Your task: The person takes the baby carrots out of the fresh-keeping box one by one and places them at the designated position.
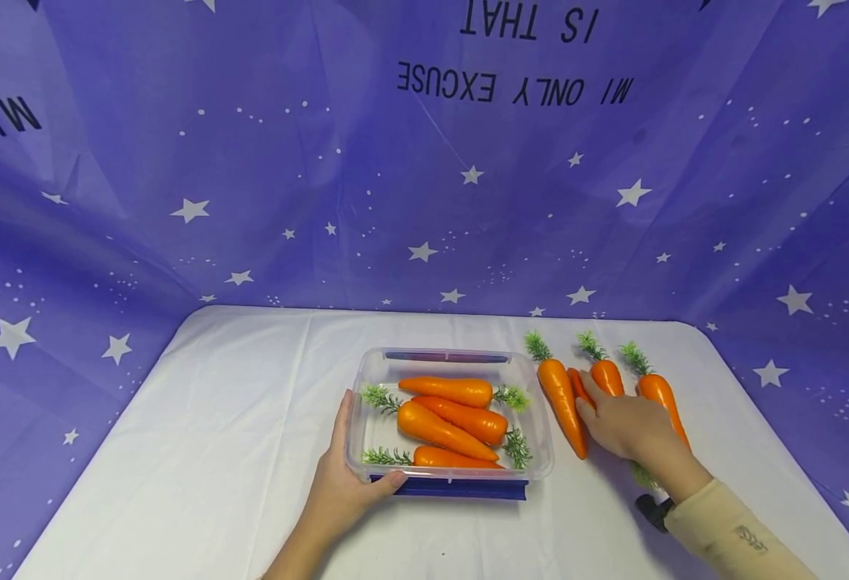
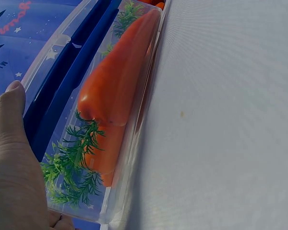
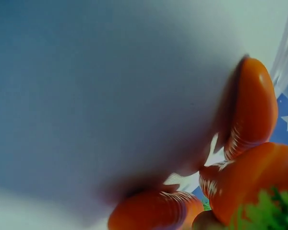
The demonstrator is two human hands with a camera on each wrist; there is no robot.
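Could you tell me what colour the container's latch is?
Dark blue latch; clearest in the head view.

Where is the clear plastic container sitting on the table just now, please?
In the head view the clear container sits mid-table, the left hand holding its near-left corner, with loose carrots just to its right.

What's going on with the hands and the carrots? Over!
Left hand grips clear box corner, four carrots inside. Right hand rests on loose carrots beside box; grasp unclear. Nothing blocking the box opening.
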